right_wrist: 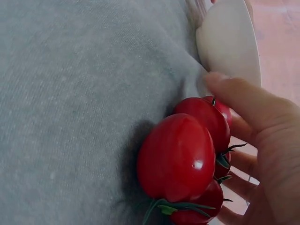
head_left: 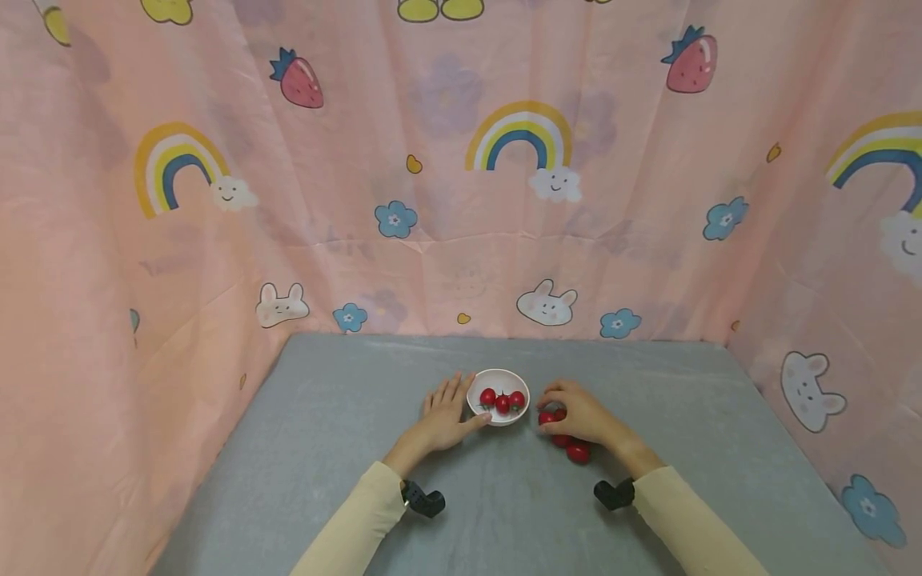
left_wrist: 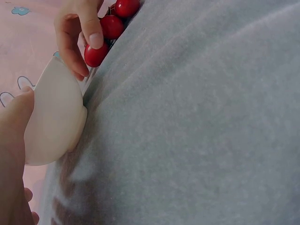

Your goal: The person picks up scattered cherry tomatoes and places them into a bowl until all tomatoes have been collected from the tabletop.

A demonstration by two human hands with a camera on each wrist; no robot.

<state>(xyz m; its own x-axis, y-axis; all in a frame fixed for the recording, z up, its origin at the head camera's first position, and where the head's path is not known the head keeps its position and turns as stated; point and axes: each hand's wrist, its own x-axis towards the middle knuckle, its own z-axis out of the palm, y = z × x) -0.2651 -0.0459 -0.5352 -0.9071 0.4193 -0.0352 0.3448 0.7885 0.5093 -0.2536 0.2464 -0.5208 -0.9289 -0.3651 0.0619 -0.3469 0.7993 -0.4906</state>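
Note:
A white bowl stands on the grey cloth with several red cherry tomatoes inside. At its left side is my left hand, fingers spread and mostly straight, the thumb lying at the near rim. The left wrist view shows that thumb against the bowl's outer wall. To the right of the bowl, my right hand reaches over a small group of cherry tomatoes. Its thumb and fingers stand apart around the leftmost tomato. Green stems show on the tomatoes in the right wrist view.
The grey cloth covers the table surface. A pink curtain printed with rainbows, rabbits and flowers hangs behind and along both sides. Dark wrist bands sit at the cuffs of both light sleeves.

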